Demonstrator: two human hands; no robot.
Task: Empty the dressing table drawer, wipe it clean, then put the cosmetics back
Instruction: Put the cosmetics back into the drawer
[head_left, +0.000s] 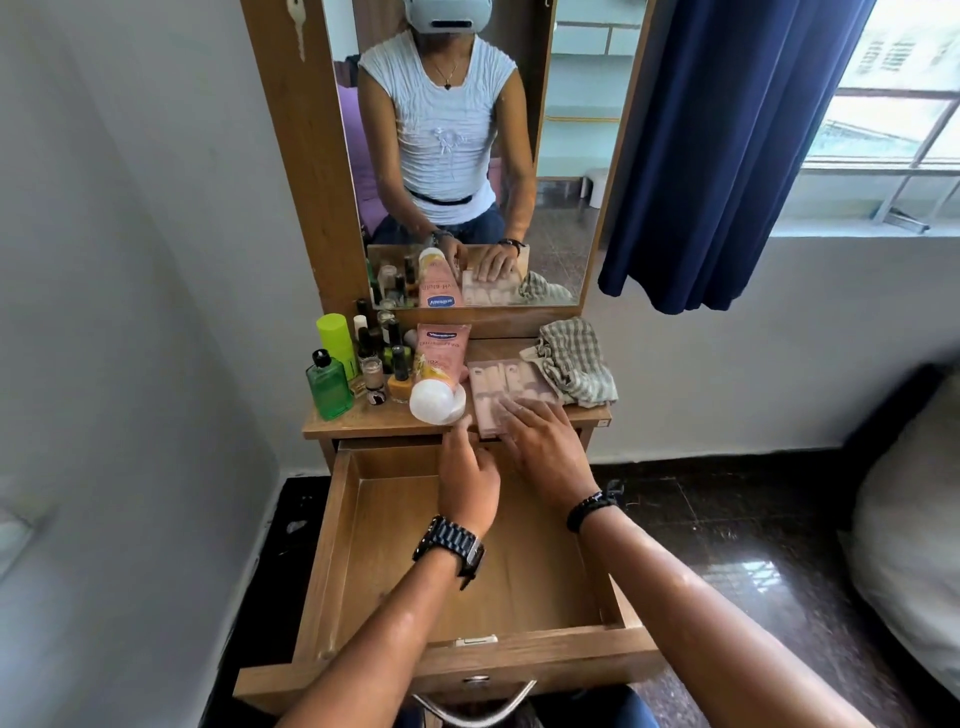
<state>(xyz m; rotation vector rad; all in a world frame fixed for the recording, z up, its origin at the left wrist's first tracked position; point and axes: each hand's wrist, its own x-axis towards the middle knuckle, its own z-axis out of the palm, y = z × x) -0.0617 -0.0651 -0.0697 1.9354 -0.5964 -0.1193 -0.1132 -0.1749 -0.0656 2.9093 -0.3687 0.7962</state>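
Observation:
The wooden drawer (395, 525) is pulled out and holds nothing. On the table top lies a flat pink makeup palette (498, 387); my right hand (545, 447) rests on its near end with fingers straight. My left hand (467, 480) reaches to the palette's near left corner at the table's edge, fingers loosely curled, thumb towards the palette. A pink lotion tube (439, 374) with a white cap lies beside the palette. A checked cloth (576, 364) is bunched at the right of the top.
A green bottle (328, 387), a lime can (336, 340) and several small bottles crowd the left of the table top (363, 423). A mirror (467, 156) stands behind. A blue curtain (727, 156) hangs right; a grey cushion (914, 545) lies low right.

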